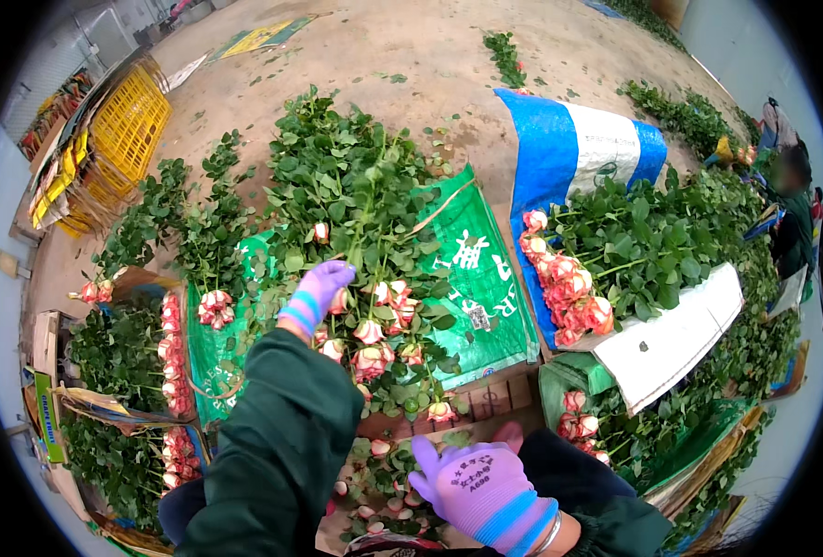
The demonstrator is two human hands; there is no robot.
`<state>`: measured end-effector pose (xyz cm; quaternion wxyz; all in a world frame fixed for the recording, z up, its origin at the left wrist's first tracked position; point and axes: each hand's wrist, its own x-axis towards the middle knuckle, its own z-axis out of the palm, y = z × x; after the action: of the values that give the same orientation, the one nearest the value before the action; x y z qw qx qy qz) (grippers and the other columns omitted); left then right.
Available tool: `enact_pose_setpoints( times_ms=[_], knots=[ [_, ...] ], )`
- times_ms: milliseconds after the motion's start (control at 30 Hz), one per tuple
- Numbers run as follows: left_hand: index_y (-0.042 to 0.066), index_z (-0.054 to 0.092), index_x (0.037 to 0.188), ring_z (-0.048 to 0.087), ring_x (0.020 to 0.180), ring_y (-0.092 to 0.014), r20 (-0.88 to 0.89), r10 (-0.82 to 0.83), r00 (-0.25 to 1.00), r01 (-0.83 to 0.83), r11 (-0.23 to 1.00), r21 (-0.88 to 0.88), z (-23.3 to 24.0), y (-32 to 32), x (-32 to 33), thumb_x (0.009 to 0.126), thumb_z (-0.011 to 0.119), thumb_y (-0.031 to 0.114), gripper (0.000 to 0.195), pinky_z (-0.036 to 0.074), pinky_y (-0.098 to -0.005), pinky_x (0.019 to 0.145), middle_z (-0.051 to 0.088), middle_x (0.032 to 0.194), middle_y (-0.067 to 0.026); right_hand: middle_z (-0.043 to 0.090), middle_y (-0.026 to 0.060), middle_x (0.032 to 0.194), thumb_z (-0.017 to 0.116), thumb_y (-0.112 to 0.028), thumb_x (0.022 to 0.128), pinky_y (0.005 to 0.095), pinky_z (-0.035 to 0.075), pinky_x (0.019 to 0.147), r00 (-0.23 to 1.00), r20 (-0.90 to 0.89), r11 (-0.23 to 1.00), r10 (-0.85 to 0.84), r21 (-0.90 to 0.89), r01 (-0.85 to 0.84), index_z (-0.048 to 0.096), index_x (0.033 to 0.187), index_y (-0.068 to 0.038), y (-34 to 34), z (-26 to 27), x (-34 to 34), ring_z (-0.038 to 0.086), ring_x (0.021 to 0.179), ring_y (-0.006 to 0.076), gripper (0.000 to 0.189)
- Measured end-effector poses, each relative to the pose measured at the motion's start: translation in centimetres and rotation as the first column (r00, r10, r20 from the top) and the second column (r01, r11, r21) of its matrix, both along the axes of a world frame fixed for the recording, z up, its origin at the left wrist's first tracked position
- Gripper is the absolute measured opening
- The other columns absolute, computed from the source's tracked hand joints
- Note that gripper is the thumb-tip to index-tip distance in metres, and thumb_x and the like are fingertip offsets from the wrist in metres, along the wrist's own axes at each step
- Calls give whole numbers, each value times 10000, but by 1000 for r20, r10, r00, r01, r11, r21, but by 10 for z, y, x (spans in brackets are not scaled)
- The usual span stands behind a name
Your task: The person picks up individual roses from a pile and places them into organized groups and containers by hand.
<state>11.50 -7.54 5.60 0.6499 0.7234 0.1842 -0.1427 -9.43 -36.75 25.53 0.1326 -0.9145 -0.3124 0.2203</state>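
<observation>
My left hand [326, 287], in a purple knit glove, reaches into a pile of leafy rose stems [363, 181] lying on green woven sacking [464, 278]. Its fingertips meet a green stem; whether they grip it I cannot tell. Pink-and-cream rose heads [371, 358] point towards me just right of and below that hand. Lower down, my right hand [478, 480], in the same kind of glove with printed writing, hovers palm down over my lap, fingers apart and holding nothing. Fallen petals and leaves [397, 512] lie beneath, between my legs.
Bunched roses rest on a blue-and-white sheet [544, 160] at right, beside a white sheet [669, 334]. More bunches [174, 355] stand stacked at left. A yellow plastic crate [129, 122] is at upper left. A person [795, 209] is at the far right edge.
</observation>
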Motion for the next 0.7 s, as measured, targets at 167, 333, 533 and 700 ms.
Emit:
enact_pose_setpoints(
  times_ms=[167,333,533,700],
  knots=[
    [20,561,1130,635,829,-196,163,71,984,41,800,-599,132,6,-79,929,550,217,282,534,-294,700,657,961,-118,650,94,778,457,-351,923,433,468,590,994,-103,1000,21,1,-21,474,1212,-38,0,-2,-13,638,703,281,427],
    [-7,560,1115,652,851,-190,180,-177,968,236,890,-391,155,1,-148,924,558,214,292,537,-291,712,665,965,-123,643,125,736,452,-354,918,441,488,576,1000,-4,998,-1,65,1,496,1070,-42,16,15,-24,630,661,322,351],
    [-13,554,1167,639,876,-176,82,-251,965,260,850,-458,213,-42,-270,929,539,204,322,504,-303,816,659,981,-114,626,77,787,537,-418,924,291,485,670,814,-576,419,-78,722,551,576,1029,-17,54,-7,-18,600,712,149,417],
    [-21,558,1131,619,924,-160,84,-351,933,355,849,-391,221,-57,-309,949,491,221,310,472,-292,861,658,991,-103,585,-12,770,630,-352,890,209,420,567,622,-779,352,-79,562,749,618,1044,-24,73,14,-37,500,638,36,363]
  ],
)
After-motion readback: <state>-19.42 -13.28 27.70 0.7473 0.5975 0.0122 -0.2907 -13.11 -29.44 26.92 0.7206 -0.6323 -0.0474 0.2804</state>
